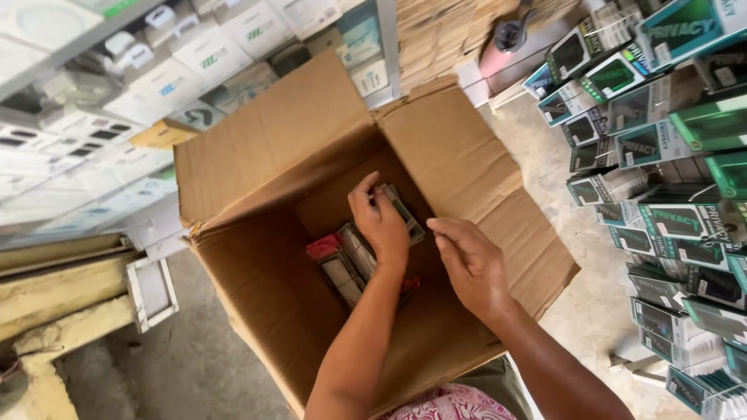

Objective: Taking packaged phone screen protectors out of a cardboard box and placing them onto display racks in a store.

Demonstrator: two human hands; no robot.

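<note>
Packing is in hand, it seems. The right hand (pixel 473 268) hovers loose-fingered over the cardboard box (pixel 467 167); at ten o'clock from it, the left hand (pixel 381 222) has its grip around a small green-edged packet (pixel 401 208) above the stacked packets (pixel 342 264). Seating it neatly likely needs care.

Plain brown corrugated cardboard on the big box (pixel 467 167), matt and creased, its torn edges fuzzy. Down at its bottom, small packs (pixel 350 264) catch the light, glossy film over printed card, and the left hand (pixel 381 225) grips another glossy pack (pixel 401 210). Along the right edge, stacked retail boxes (pixel 661 155) gleam green and black, smooth coated card. The floor (pixel 194 365) is rough, dusty concrete. White cartons (pixel 117 85) on the shelves look smooth, slightly shiny.
</note>
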